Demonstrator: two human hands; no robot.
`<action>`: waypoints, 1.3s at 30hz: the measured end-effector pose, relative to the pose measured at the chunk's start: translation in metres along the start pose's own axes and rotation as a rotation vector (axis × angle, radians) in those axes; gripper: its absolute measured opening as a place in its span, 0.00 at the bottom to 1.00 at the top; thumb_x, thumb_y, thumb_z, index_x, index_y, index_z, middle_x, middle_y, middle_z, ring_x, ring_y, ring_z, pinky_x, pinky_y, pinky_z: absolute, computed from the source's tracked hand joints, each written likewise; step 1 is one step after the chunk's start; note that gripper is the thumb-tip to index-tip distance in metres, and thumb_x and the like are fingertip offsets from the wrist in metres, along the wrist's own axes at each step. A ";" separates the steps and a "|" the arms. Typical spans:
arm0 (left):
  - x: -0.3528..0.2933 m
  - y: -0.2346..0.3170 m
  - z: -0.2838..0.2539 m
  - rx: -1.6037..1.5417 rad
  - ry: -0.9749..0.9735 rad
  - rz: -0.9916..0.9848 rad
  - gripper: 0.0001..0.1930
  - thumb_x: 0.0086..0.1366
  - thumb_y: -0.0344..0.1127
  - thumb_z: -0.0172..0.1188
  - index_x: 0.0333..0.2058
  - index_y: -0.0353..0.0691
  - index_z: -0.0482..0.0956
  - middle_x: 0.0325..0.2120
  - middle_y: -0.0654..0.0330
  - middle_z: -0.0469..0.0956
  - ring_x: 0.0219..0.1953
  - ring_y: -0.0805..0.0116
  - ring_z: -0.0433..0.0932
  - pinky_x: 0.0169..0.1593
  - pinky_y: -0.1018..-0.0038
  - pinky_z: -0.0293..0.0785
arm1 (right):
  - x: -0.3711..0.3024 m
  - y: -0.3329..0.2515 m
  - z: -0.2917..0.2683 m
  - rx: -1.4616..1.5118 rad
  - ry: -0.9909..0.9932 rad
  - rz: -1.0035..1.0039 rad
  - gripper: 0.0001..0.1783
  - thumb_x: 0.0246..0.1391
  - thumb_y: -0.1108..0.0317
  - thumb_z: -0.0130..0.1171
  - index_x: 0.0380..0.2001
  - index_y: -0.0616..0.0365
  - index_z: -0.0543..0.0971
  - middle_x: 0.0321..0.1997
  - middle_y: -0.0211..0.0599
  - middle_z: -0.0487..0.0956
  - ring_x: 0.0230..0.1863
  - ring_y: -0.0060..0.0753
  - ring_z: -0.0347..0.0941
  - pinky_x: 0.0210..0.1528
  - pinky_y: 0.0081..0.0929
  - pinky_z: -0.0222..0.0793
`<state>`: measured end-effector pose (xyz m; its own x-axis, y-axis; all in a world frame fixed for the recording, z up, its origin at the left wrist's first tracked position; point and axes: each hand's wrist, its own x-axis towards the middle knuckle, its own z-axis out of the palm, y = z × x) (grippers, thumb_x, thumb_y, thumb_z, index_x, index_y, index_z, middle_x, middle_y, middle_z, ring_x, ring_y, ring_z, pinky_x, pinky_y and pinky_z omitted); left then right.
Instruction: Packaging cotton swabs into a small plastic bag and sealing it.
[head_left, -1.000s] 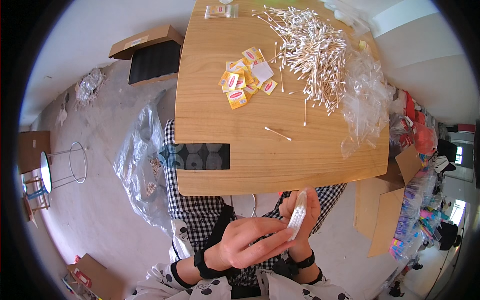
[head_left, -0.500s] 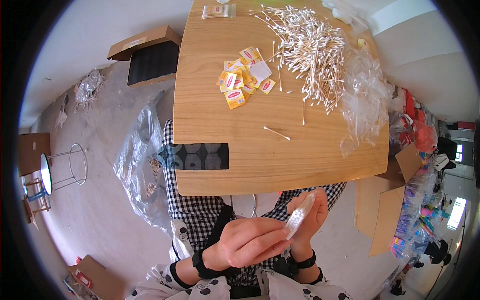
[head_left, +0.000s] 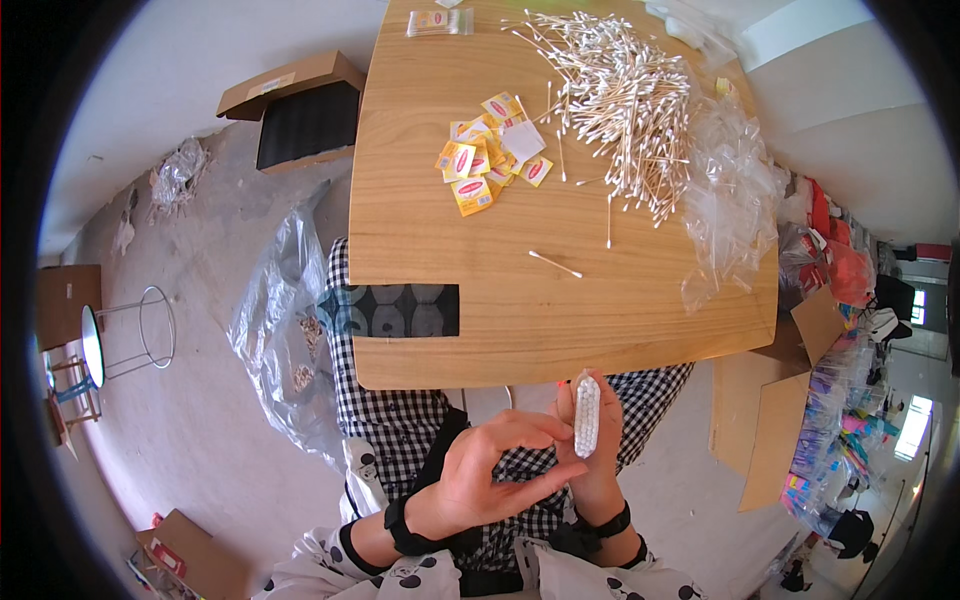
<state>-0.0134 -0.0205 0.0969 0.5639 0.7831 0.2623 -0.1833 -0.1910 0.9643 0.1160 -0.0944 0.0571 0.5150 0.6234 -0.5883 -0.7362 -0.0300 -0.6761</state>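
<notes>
A packed bundle of cotton swabs [head_left: 587, 420], white tips facing up, stands in my right hand [head_left: 603, 475] just off the table's near edge. A clear wrapper seems to surround it. My left hand [head_left: 480, 475] is open beside the bundle, thumb and forefinger spread apart, with the fingertips close to its left side. Whether they touch it I cannot tell. On the table [head_left: 600, 315] lie a big heap of loose cotton swabs [head_left: 625, 110], a pile of yellow-and-white cards [head_left: 485, 160] and a single cotton swab [head_left: 555, 264].
Clear plastic bags [head_left: 730, 200] cover the table's right side. A filled swab packet [head_left: 438, 22] lies at the far left corner. Left of my legs hangs a large clear plastic bag [head_left: 285, 340]. Open cardboard boxes [head_left: 775, 430] stand at the right; a stool [head_left: 92, 345] is far left.
My left fingers have come off the bundle and spread apart. The bundle has turned from slanted to upright in my right hand, which has shifted slightly left.
</notes>
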 end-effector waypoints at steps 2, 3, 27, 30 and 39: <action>0.001 0.000 0.000 0.002 -0.010 -0.032 0.30 0.48 0.25 0.75 0.45 0.38 0.63 0.36 0.47 0.79 0.39 0.62 0.82 0.40 0.71 0.80 | 0.000 -0.002 -0.001 0.027 -0.159 0.047 0.16 0.68 0.57 0.46 0.35 0.58 0.74 0.26 0.27 0.77 0.25 0.17 0.73 0.26 0.15 0.68; 0.000 0.000 0.000 -0.001 -0.009 -0.032 0.30 0.48 0.25 0.75 0.45 0.38 0.63 0.36 0.47 0.79 0.39 0.62 0.82 0.40 0.71 0.80 | -0.001 -0.001 -0.001 0.025 -0.158 0.047 0.16 0.68 0.57 0.46 0.35 0.58 0.74 0.26 0.27 0.77 0.25 0.17 0.73 0.26 0.15 0.68; 0.002 -0.029 -0.024 -0.237 0.159 -0.547 0.20 0.56 0.26 0.67 0.47 0.39 0.72 0.42 0.61 0.77 0.43 0.71 0.75 0.43 0.74 0.73 | -0.026 -0.037 0.033 -0.581 -0.223 -0.109 0.23 0.48 0.84 0.60 0.50 0.65 0.75 0.50 0.42 0.77 0.45 0.28 0.77 0.39 0.19 0.74; 0.010 -0.013 -0.031 0.314 0.071 -0.170 0.24 0.48 0.23 0.71 0.46 0.38 0.74 0.42 0.56 0.76 0.43 0.64 0.75 0.44 0.70 0.72 | -0.014 -0.040 0.028 -0.882 -0.276 -0.530 0.21 0.43 0.85 0.61 0.44 0.63 0.78 0.48 0.43 0.79 0.47 0.36 0.78 0.45 0.27 0.75; 0.019 0.003 -0.035 0.590 -0.164 0.190 0.15 0.44 0.24 0.67 0.35 0.40 0.83 0.31 0.63 0.77 0.29 0.68 0.75 0.30 0.74 0.71 | -0.011 -0.051 0.036 -1.241 -0.362 -0.796 0.20 0.36 0.83 0.62 0.38 0.59 0.80 0.45 0.42 0.79 0.43 0.44 0.77 0.44 0.32 0.72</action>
<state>-0.0314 0.0141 0.1038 0.6896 0.6117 0.3876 0.1558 -0.6480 0.7455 0.1318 -0.0717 0.1137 0.3196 0.9410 0.1117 0.5928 -0.1065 -0.7983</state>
